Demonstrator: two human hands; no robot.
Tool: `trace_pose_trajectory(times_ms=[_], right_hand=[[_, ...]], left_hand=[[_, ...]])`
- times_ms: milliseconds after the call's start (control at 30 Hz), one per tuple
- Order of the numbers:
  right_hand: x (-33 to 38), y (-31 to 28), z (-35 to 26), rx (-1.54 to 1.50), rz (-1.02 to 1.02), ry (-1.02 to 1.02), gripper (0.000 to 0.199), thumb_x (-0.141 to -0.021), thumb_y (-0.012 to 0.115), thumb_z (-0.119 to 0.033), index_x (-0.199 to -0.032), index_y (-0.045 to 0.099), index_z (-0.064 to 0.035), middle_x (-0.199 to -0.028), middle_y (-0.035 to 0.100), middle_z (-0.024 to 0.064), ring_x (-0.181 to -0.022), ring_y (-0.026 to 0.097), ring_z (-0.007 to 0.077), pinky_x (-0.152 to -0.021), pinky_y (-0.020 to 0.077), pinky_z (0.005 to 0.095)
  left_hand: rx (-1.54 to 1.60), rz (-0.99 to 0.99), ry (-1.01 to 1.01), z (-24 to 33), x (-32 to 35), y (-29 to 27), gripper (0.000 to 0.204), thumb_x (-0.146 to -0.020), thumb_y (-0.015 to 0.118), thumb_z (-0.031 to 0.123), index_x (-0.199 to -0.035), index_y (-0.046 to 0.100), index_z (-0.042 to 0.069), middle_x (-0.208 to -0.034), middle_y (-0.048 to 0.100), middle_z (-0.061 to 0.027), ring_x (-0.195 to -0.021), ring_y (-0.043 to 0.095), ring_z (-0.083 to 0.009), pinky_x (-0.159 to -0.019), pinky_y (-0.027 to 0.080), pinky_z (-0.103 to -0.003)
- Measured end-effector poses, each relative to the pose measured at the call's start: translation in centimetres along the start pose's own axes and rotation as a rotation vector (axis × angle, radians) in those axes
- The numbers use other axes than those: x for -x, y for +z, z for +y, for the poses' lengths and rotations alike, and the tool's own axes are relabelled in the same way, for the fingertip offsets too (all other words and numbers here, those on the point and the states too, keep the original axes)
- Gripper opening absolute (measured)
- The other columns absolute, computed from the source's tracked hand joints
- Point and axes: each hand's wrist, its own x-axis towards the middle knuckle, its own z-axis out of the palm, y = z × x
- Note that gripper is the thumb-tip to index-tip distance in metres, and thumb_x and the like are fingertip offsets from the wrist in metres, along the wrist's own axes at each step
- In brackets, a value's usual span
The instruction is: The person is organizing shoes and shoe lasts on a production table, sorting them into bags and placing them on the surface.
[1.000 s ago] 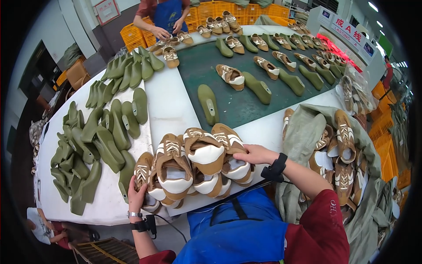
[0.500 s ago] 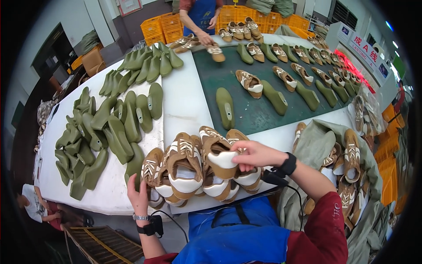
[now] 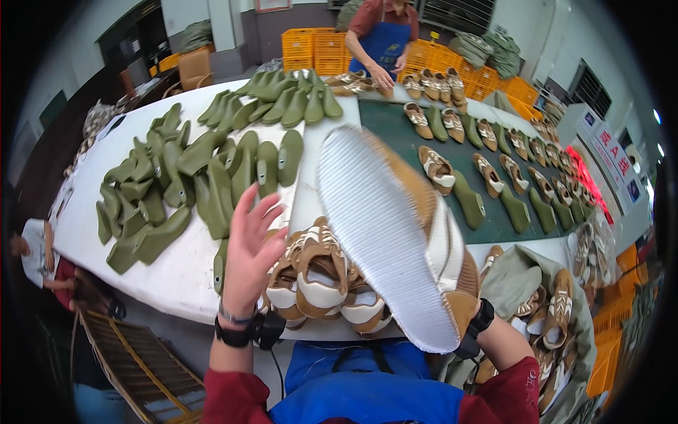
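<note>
A brown and white sneaker upper (image 3: 450, 258) is raised in front of me, its white ribbed underside (image 3: 378, 233) facing me. Behind its heel end, the fingers of my right hand are hidden; my right forearm (image 3: 507, 344) leads up to it, and the hand holds the upper. My left hand (image 3: 248, 240) is to the left of the upper, fingers spread, with nothing in it. Below and between the hands, a pile of similar sneaker uppers (image 3: 321, 279) lies at the table's near edge, partly covered by the raised one.
Many green shoe lasts (image 3: 166, 169) cover the white table (image 3: 85, 205) at left. On the green belt (image 3: 402, 152), lasts and uppers stand in rows. A co-worker's hand (image 3: 381, 76) is at the far side. A grey-green sack (image 3: 512, 279) of uppers sits at right.
The right hand has lifted the upper off the pile and turned its underside toward me. My left hand has risen from beside the pile. The view has shifted left.
</note>
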Motion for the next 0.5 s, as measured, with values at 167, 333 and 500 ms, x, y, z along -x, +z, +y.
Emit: trace_pose_trajectory(times_ms=[167,333,500], right_hand=[[-1.4,0.5,3.3,-0.096,-0.066,0.084,0.058,-0.089,0.045,-0.045,-0.131,0.037,-0.0057,-0.13,0.045,0.0092,-0.114,0.048,0.0188,-0.097,0.0382,0.0342],[-1.4,2.8,-0.2,-0.457,-0.138,0.111,0.067,-0.086,0.05,-0.048,-0.135,0.03,-0.0072,-0.136,0.038,0.0086,-0.119,0.043,0.0205,-0.102,0.0328,0.0363],[0.2,1.7,-4.5,-0.103,-0.038,-0.085,0.066,-0.079,0.066,-0.036,-0.129,0.035,-0.0074,-0.121,0.049,0.0083,-0.108,0.049,0.0141,-0.089,0.042,0.0309]], left_hand=[[0.15,-0.215,-0.056,1.8,-2.9,1.1,0.069,-0.079,0.065,0.034,-0.131,0.034,0.002,-0.115,0.052,-0.0102,-0.1,0.052,-0.0139,-0.085,0.043,-0.027],[-0.05,-0.104,-0.142,1.5,-3.2,-0.9,0.032,-0.091,0.05,0.028,-0.094,0.059,-0.002,-0.078,0.061,-0.0014,-0.069,0.056,-0.0059,-0.063,0.044,-0.02],[-0.152,-0.106,-0.374,0.0,-2.8,-5.6,0.029,-0.091,0.049,0.023,-0.101,0.058,-0.002,-0.089,0.062,-0.006,-0.078,0.059,-0.0093,-0.069,0.047,-0.022]])
